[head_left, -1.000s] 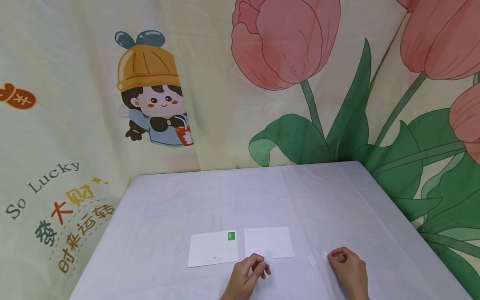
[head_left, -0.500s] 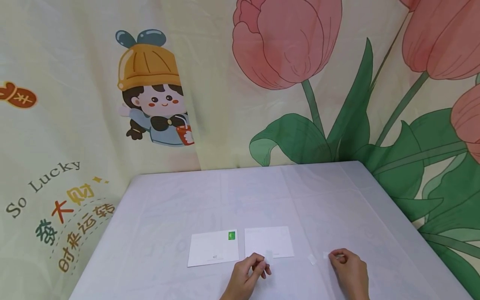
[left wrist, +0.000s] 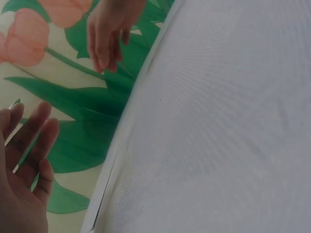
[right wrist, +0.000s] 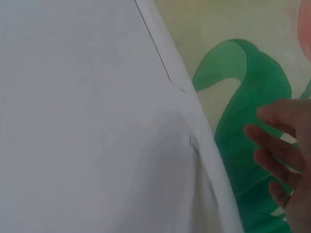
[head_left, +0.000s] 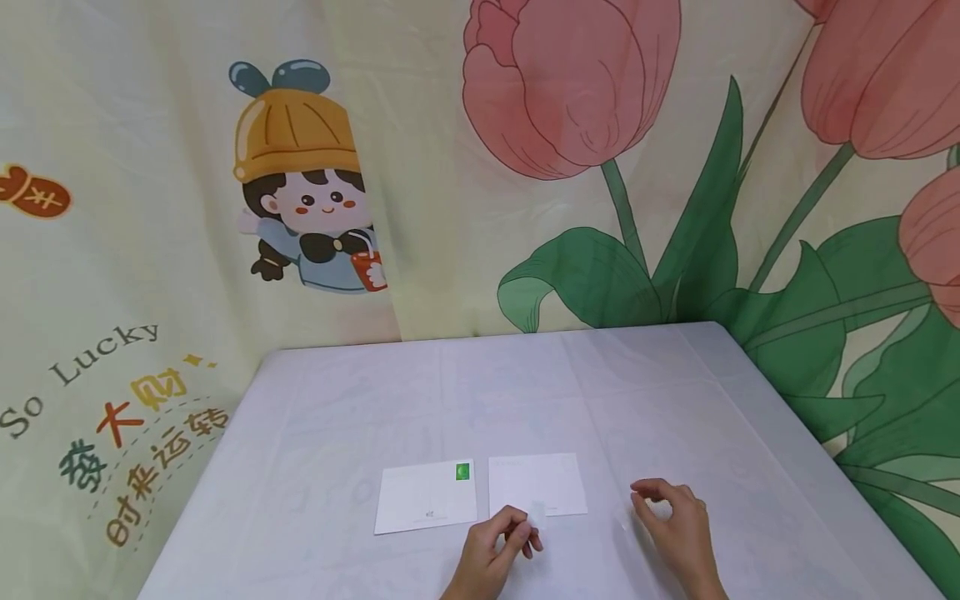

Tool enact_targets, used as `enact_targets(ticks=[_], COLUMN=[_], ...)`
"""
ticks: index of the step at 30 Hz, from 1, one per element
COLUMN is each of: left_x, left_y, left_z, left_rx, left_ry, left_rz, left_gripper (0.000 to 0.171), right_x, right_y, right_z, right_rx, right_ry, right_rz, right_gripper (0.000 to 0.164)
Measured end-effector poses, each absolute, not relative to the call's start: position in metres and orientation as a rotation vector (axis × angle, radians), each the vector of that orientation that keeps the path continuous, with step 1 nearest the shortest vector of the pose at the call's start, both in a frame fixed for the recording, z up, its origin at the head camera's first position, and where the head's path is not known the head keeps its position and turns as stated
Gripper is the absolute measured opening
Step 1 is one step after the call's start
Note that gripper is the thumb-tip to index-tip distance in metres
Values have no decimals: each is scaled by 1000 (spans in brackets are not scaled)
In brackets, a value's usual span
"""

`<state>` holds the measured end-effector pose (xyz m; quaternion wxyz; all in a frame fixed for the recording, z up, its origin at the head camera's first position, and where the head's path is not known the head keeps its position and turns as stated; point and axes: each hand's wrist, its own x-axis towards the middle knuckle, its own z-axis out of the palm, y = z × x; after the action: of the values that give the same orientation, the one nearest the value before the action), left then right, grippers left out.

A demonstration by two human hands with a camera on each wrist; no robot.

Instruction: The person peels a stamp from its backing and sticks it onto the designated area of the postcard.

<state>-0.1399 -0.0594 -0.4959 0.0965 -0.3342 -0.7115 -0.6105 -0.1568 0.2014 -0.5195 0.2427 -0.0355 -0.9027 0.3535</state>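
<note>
In the head view my left hand (head_left: 495, 550) is by the lower edge of a plain white card (head_left: 536, 483). Its thumb and index finger pinch a small translucent piece (head_left: 537, 508) that overlaps the card. To the right, my right hand (head_left: 678, 533) has its thumb and index finger apart beside another small clear piece (head_left: 624, 521), which is faint against the cloth. In the right wrist view the right hand (right wrist: 284, 150) shows its fingers spread. A white envelope-like card with a green stamp (head_left: 426, 497) lies left of the plain card.
White cloth (head_left: 420, 400) covers the table. Behind it hangs a fabric backdrop (head_left: 427, 167) printed with tulips and a cartoon figure. Left of the table, the backdrop carries printed lettering.
My right hand has moved left and slightly up, and its thumb and index finger have parted. The small piece formerly at its fingertips no longer shows there. My left hand has stayed put.
</note>
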Motion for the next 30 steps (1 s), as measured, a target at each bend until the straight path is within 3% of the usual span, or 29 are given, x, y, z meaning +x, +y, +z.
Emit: enact_targets(ticks=[6,14,30], left_x=[-141,-141,-141], left_y=[-60,-56,-58], left_z=[-498,-498,-498], left_rx=[-1005,-1051,-1028], left_ry=[-2078,-2024,-2063], left_rz=[-1812,-1833,-1823], left_gripper=[12,12,11], right_x=[-155,-151,-149], right_y=[168,137,125], right_z=[-512,-515,-514], right_rx=[265,670,662], right_ry=[-2356,-2217,-2167], right_rz=[1105,1281,1371], right_gripper=[35,32,23])
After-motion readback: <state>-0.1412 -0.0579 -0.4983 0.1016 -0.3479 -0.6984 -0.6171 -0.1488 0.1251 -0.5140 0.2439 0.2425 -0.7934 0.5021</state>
